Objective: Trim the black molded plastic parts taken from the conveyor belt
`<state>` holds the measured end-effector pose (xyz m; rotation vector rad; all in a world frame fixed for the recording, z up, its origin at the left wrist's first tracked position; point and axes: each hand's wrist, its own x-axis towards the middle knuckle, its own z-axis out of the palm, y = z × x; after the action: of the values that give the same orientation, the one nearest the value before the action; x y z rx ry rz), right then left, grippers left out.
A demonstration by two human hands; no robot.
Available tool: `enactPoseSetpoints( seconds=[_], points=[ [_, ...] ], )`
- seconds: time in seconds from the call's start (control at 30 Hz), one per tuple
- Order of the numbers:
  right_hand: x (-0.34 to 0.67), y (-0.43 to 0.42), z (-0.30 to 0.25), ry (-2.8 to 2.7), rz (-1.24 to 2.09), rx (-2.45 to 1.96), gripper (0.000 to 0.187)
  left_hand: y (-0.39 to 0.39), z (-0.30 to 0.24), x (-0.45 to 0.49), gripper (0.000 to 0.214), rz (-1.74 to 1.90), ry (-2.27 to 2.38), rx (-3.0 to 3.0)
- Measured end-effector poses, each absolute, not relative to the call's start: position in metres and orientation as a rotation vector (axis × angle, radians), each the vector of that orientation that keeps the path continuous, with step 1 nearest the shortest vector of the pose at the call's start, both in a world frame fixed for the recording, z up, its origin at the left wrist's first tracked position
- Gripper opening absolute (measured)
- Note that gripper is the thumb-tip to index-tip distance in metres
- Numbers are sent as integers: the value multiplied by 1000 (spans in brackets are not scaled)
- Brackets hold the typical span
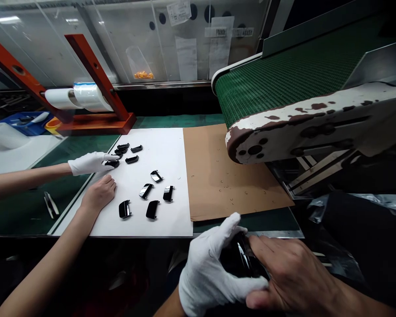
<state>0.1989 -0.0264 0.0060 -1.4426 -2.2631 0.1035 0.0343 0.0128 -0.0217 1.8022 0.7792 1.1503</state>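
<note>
My left hand point(214, 268), in a white glove, is wrapped round a glossy black plastic part point(240, 262) just below the table's front edge. My bare right hand point(293, 275) grips the same part from the right, thumb underneath. Several more glossy black parts point(152, 190) lie spread on a white sheet point(165, 149) on the table to the left. A co-worker's gloved hand point(90, 163) touches a black part point(112, 164) at the sheet's left edge, and the co-worker's bare hand point(99, 193) rests on the sheet just below it.
A brown cardboard sheet point(218, 176) lies right of the white sheet. A green conveyor belt point(284, 79) with a chipped white side frame point(317, 123) overhangs the cardboard. An orange stand holding white film rolls point(82, 97) is at the back left. A clear partition point(119, 39) closes the back.
</note>
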Motion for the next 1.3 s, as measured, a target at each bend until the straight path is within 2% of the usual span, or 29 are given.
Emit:
enactPoseSetpoints(
  seconds=[0.37, 0.6, 0.8, 0.93, 1.17, 1.3],
  points=[
    [200, -27, 5, -2289, 51, -1353, 74, 12, -26, 36, 94, 1105, 824, 1671],
    [189, -28, 13, -1992, -146, -1346, 62, 17, -28, 44, 97, 1223, 573, 1604],
    [191, -44, 0, -1552, 467, -1597, 68, 20, -33, 44, 95, 1250, 517, 1555],
    [198, -50, -20, -1296, 853, -1567, 72, 20, -32, 42, 93, 1247, 552, 1526],
    [201, -53, -51, -562, 1545, -1224, 54, 21, -37, 40, 90, 1225, 522, 1489],
    [199, -60, -86, -361, 1721, -1064, 71, 33, -40, 27, 91, 1196, 681, 1678]
  ],
)
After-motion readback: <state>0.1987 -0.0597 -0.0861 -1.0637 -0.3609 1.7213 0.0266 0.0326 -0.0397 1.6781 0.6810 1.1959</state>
